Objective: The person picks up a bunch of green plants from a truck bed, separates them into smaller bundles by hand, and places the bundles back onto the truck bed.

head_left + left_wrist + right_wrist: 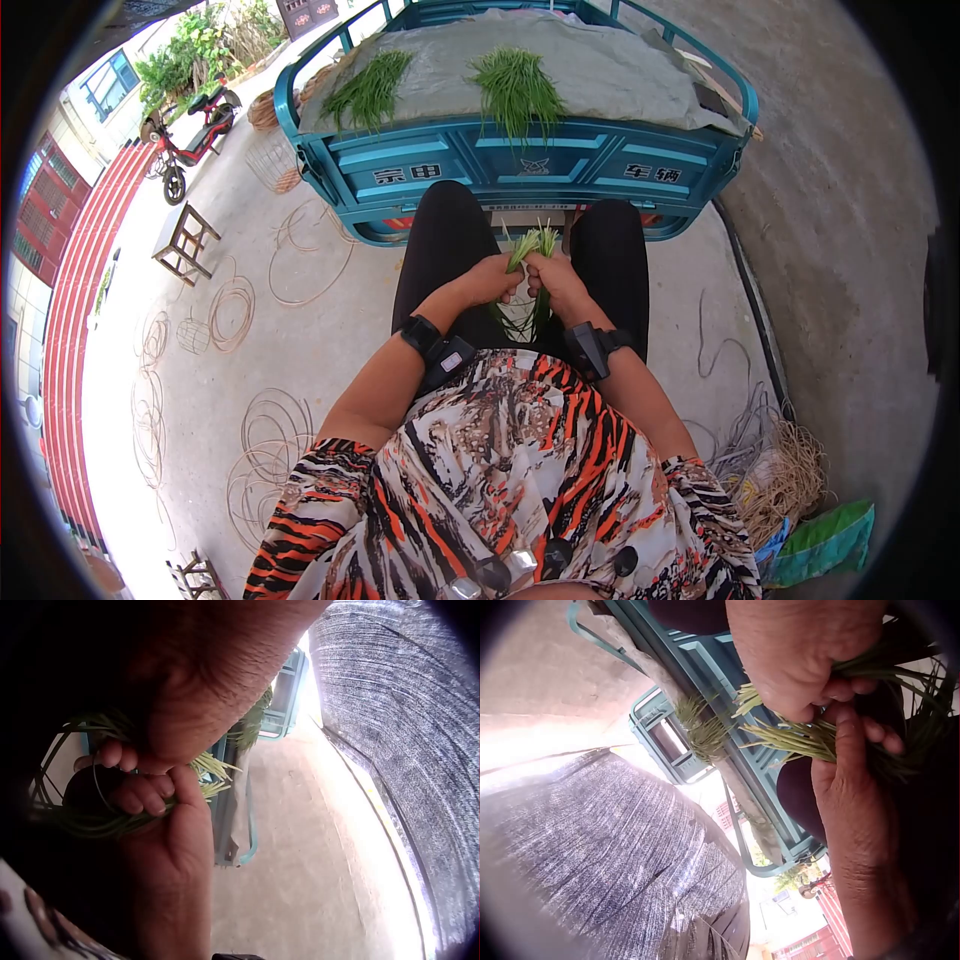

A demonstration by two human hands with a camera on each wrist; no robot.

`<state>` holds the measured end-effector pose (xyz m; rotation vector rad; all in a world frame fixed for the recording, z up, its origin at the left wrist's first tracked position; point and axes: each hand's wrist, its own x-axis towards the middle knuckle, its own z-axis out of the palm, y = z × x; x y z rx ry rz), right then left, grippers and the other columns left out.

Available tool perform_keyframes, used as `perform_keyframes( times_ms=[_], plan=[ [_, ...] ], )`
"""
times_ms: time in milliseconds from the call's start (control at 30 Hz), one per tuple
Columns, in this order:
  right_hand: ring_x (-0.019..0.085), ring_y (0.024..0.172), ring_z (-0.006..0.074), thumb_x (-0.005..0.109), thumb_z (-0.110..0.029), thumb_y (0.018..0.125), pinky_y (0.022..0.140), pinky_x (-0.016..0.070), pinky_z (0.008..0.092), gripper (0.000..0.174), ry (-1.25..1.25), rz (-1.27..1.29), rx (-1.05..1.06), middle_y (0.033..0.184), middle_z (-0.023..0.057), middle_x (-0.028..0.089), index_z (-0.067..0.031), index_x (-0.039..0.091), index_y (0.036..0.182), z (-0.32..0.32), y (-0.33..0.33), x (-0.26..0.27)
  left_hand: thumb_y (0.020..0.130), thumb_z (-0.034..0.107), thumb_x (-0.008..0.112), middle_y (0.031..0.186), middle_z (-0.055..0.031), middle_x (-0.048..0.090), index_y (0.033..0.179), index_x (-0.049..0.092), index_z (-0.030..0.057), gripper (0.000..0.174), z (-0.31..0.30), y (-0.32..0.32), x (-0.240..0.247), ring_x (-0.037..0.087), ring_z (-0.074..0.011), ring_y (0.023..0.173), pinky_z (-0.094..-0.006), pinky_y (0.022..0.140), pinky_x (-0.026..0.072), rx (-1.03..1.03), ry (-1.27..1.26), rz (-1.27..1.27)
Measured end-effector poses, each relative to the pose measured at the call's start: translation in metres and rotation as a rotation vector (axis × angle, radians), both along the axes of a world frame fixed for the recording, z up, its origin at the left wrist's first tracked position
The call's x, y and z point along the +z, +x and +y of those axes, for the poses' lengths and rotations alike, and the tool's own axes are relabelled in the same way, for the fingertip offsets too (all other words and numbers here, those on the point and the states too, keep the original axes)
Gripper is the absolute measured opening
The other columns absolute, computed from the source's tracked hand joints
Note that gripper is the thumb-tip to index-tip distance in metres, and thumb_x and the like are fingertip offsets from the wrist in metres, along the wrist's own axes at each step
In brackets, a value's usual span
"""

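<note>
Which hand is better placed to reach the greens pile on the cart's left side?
Probably the left hand: it sits nearer that left pile on the cart. Both it and the right hand now grip the green bundle.

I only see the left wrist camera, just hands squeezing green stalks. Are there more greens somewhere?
Observer: Yes. In the head view one pile of greens and another pile lie on the grey cloth covering a blue cart.
Operator: Which way up is the bunch?
Observer: The bunch stands upright with its pale ends on top. The left hand and right hand grip it side by side, and thin leaves hang below them.
Operator: What's on the ground?
Observer: Thin round hoops lie on the concrete near a small stool.
</note>
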<state>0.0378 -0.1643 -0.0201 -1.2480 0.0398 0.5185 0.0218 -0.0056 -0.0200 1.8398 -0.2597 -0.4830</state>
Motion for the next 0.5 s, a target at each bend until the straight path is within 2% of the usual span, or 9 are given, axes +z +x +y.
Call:
perform_keyframes(
  times_ms=[500],
  plan=[
    [0.040, 0.046, 0.0087, 0.056, -0.014, 0.081, 0.044, 0.0334, 0.0267, 0.012, -0.010, 0.002, -0.003, 0.058, -0.0036, 0.043, -0.0103, 0.050, 0.072, -0.0006, 0.0015, -0.0026, 0.088, 0.011, 0.049, 0.069, -0.0028, 0.052, 0.096, 0.050, 0.0037, 0.011, -0.0003, -0.0014, 0.0036, 0.053, -0.0118, 0.057, -0.0262, 0.054, 0.0446, -0.005, 0.035, 0.004]
  ],
)
